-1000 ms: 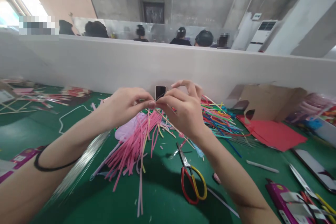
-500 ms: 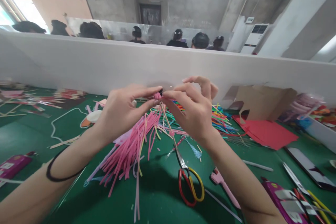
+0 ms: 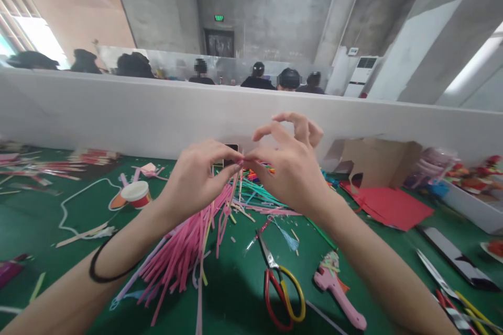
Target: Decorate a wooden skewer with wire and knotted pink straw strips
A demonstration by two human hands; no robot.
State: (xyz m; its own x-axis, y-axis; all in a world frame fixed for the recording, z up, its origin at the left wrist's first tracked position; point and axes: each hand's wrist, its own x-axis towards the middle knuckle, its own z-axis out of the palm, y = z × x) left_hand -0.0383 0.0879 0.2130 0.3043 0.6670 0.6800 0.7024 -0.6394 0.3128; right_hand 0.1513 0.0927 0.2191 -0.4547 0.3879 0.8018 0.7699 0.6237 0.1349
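In front of me, my left hand (image 3: 204, 175) and my right hand (image 3: 293, 165) meet at their fingertips. Thumb and forefinger of each are pinched on a small piece of pink pipe cleaner (image 3: 240, 162), mostly covered by the fingers. The other right fingers are raised and curled. A thin stick (image 3: 240, 186) hangs below the pinch; how it joins the pink piece cannot be made out. Under my left hand lies a bundle of pink pipe cleaners (image 3: 184, 251). Several green and other coloured pipe cleaners (image 3: 261, 191) lie behind, below my right hand.
Scissors (image 3: 285, 288) with red and yellow handles lie near the front, beside a pink tool (image 3: 340, 296). A paper cup (image 3: 137, 193) stands left. Red sheets (image 3: 387, 204), a phone (image 3: 458, 259) and more scissors (image 3: 440, 272) are right. A white partition (image 3: 157, 110) runs behind; people sit beyond.
The view has tilted up slightly. The hands stay pinched together, fingertips now covering more of the pink piece. The stick, slanted towards the scissors before, now hangs more upright.
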